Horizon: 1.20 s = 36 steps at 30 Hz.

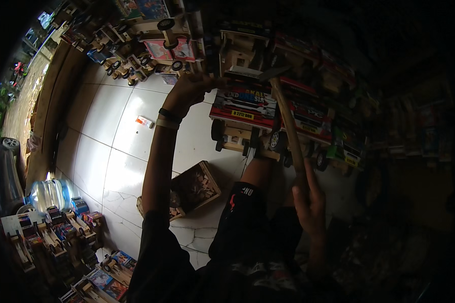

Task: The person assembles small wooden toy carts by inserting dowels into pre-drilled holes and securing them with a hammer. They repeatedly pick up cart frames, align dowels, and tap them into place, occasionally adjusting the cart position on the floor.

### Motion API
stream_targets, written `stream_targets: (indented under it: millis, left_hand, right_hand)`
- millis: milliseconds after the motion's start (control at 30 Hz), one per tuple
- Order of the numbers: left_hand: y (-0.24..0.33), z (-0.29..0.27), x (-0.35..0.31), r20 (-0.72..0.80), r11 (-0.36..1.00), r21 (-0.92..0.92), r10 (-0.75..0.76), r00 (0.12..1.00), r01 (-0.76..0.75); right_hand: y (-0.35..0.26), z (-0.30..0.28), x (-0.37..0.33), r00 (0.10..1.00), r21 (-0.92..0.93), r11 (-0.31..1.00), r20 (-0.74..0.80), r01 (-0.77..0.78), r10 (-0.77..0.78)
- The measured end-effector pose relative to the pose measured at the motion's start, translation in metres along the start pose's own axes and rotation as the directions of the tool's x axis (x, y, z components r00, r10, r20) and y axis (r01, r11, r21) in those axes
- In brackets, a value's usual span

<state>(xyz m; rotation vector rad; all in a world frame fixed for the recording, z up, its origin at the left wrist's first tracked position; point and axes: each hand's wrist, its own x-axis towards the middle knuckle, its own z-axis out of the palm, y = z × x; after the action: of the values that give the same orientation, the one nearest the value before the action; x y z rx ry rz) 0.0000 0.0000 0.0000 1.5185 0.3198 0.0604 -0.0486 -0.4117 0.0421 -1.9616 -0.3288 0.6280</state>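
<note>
My right hand (pixel 311 204) is wrapped round the lower part of the long wooden handle of a hammer (pixel 288 113). The hammer's dark metal head is up over the row of toy trucks. Up and to the left, my left hand (pixel 189 91) has its thumb and fingers brought together at the left edge of a toy truck (pixel 245 103); what they pinch, if anything, is too dark to make out. This truck has a printed red, white and black panel, a yellow plate and black wheels on a pale wooden frame.
More wooden toy trucks (pixel 346 154) crowd the dark right side. Others stand at the upper left (pixel 129 63) and lower left (pixel 60 232). A wooden box (pixel 215 177) of small wood pieces sits on the white tile floor (pixel 111 174), with a small white-and-orange packet (pixel 145 121) farther off.
</note>
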Motion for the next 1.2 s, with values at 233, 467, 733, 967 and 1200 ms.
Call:
stream_targets:
  millis: [233, 467, 733, 967, 1200]
  left_hand:
    - [-0.004, -0.005, 0.006, 0.031, 0.997, 0.081, 0.017, 0.999, -0.019]
    - [0.003, -0.005, 0.004, 0.064, 0.997, 0.076, 0.017, 0.998, -0.022]
    - [0.001, -0.008, 0.008, 0.073, 0.996, 0.089, 0.013, 0.997, -0.020]
    - [-0.002, -0.013, 0.013, 0.107, 0.986, 0.162, 0.012, 0.994, -0.030]
    - [-0.004, -0.016, 0.019, 0.139, 0.995, 0.102, -0.008, 0.990, -0.006]
  right_hand:
    - [0.000, 0.006, 0.010, 0.977, -0.251, 0.945, 0.004, 0.208, -0.214]
    - [0.000, 0.009, 0.016, 0.962, -0.428, 0.864, 0.059, 0.264, -0.265]
    - [-0.004, 0.013, 0.017, 0.965, -0.482, 0.838, 0.080, 0.257, -0.250]
    - [0.007, 0.022, 0.019, 0.864, -0.559, 0.716, 0.002, 0.418, -0.503]
    - [0.014, 0.020, 0.025, 0.898, -0.507, 0.782, -0.034, 0.363, -0.439]
